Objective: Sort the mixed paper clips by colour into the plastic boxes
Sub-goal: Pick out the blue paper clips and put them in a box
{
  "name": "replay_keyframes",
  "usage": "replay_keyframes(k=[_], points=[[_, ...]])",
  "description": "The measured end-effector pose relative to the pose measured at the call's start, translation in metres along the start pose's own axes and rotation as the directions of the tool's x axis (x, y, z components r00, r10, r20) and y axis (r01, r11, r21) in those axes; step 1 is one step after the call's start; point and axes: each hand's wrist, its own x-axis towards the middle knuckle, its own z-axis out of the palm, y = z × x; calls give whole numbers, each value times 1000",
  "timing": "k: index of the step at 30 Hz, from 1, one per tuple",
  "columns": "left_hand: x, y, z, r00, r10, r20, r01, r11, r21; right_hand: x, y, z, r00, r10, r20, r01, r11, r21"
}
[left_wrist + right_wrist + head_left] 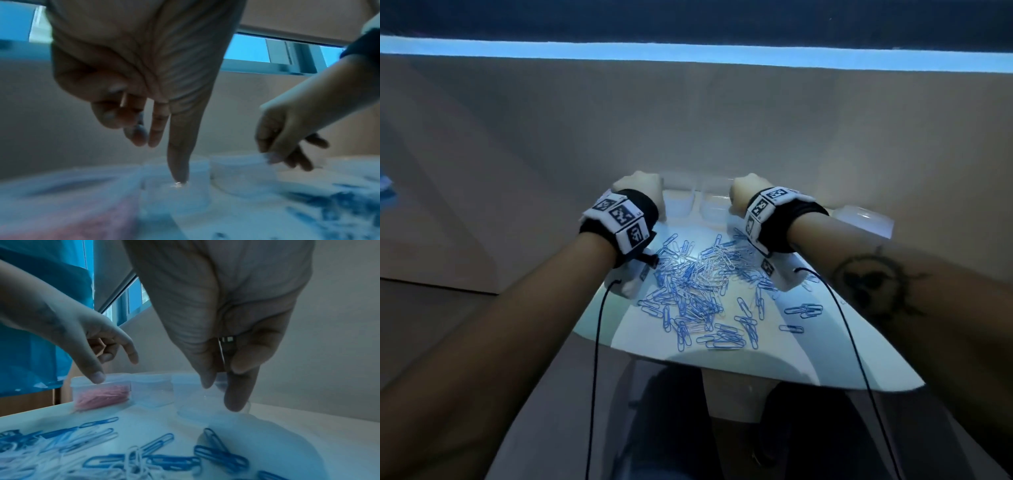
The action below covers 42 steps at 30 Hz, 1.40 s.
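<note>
Two hands reach over the far edge of a small white table [825,359], where clear plastic boxes stand in a row. The left hand [640,192] hangs above the box of pink clips [100,394]; its fingers point down, loosely spread, with thumb and forefinger close together, and whether they pinch anything I cannot tell. The right hand [746,193] is over the third box [193,394], and its thumb and fingers come together near that box's rim; I cannot tell if they hold a clip. Between the two sits a second box [151,391]. Nearer the person, a heap of blue and white paper clips [702,287] lies on the tabletop, loose and tangled.
</note>
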Motion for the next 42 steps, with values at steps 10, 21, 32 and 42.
replay_keyframes(k=[10, 21, 32, 42], points=[[-1, -50, 19, 999, -42, 25, 40, 997, 66, -7, -8, 1, 986, -135, -99, 128, 989, -79], [24, -29, 0, 993, 115, -30, -117, 992, -37, 25, -45, 13, 999, 10, 30, -23, 893, 449], [8, -79, -1, 963, -6, -271, -176, 747, -641, -53, -40, -13, 975, -93, -201, 192, 810, 554], [-68, -158, 47, 965, -262, 10, 151, 526, -837, -43, -154, 43, 940, -339, 24, 291, 839, 459]])
